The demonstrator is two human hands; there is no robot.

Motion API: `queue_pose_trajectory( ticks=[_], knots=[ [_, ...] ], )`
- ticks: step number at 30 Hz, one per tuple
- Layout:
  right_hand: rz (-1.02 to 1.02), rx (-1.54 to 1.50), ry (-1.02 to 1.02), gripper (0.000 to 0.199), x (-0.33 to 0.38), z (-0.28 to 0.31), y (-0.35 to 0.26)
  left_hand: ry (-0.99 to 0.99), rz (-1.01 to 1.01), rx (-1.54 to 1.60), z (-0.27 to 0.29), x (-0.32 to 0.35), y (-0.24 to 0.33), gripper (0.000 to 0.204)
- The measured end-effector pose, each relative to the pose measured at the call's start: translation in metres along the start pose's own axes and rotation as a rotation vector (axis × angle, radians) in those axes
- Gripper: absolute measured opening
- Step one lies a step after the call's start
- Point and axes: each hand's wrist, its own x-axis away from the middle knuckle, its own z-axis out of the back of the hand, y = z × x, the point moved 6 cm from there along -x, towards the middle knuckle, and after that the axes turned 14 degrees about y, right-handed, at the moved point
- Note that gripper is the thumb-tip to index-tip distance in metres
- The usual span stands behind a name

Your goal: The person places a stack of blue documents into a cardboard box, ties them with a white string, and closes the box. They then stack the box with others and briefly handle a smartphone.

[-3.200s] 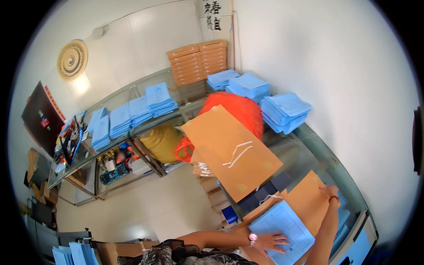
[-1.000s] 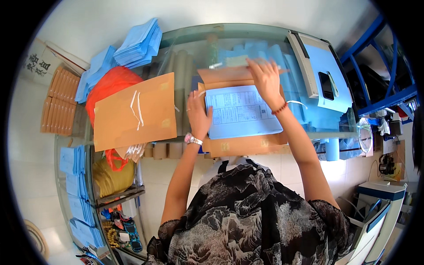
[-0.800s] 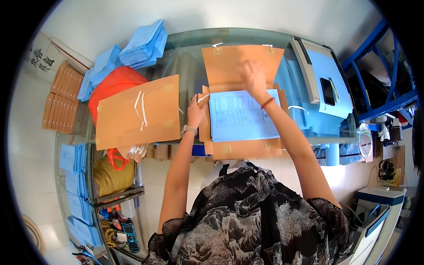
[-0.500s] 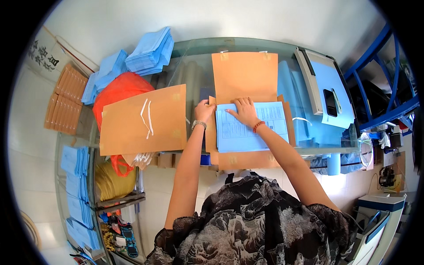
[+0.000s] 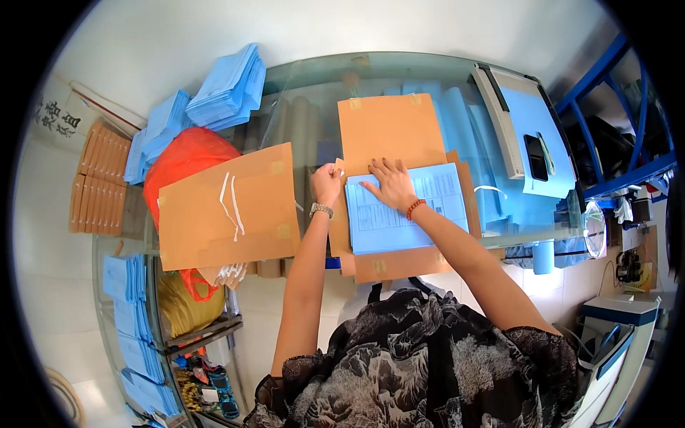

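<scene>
One blue stack (image 5: 432, 222) lies under the right hand's (image 5: 392, 185) fingers (image 5: 386, 166)

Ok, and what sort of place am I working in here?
Likely an office or workshop handling paperwork: an open cardboard folder with blue sheets under your right hand, cardboard files stacked at the left, and piles of blue paper on a glass table.

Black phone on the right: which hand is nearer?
Right. The right hand rests on the blue papers, left of the black phone; the left hand, farther left, pinches a cardboard flap.
</scene>
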Motion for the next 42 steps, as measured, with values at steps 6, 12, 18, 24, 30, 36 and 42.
queue_pose_trajectory(
  ticks=[6, 12, 18, 24, 30, 36, 42],
  knots=[
    [0.005, -0.013, 0.021, 0.065, 0.001, 0.002, -0.002, -0.122, -0.101, -0.179, 0.005, -0.007, 0.043, 0.019],
    [0.022, 0.010, 0.025, 0.064, -0.002, 0.003, -0.010, -0.221, -0.336, -0.461, -0.003, -0.032, 0.057, 0.016],
    [-0.001, -0.011, 0.015, 0.065, 0.001, 0.000, -0.006, -0.151, -0.458, -0.591, -0.027, -0.026, 0.051, 0.008],
    [0.001, 0.064, -0.048, 0.067, 0.002, 0.005, -0.010, -0.166, -0.934, -0.571, -0.045, 0.007, 0.076, 0.004],
    [-0.034, 0.006, -0.030, 0.068, 0.006, 0.003, 0.001, -0.585, -0.509, -0.152, -0.026, -0.016, 0.085, 0.023],
    [-0.019, -0.028, 0.014, 0.069, 0.002, 0.000, -0.010, -0.630, 0.333, 0.279, -0.020, -0.007, 0.009, 0.050],
    [-0.019, -0.064, 0.059, 0.069, -0.002, 0.007, -0.011, -0.290, 0.447, 0.451, -0.033, 0.016, 0.003, 0.059]
  ],
)
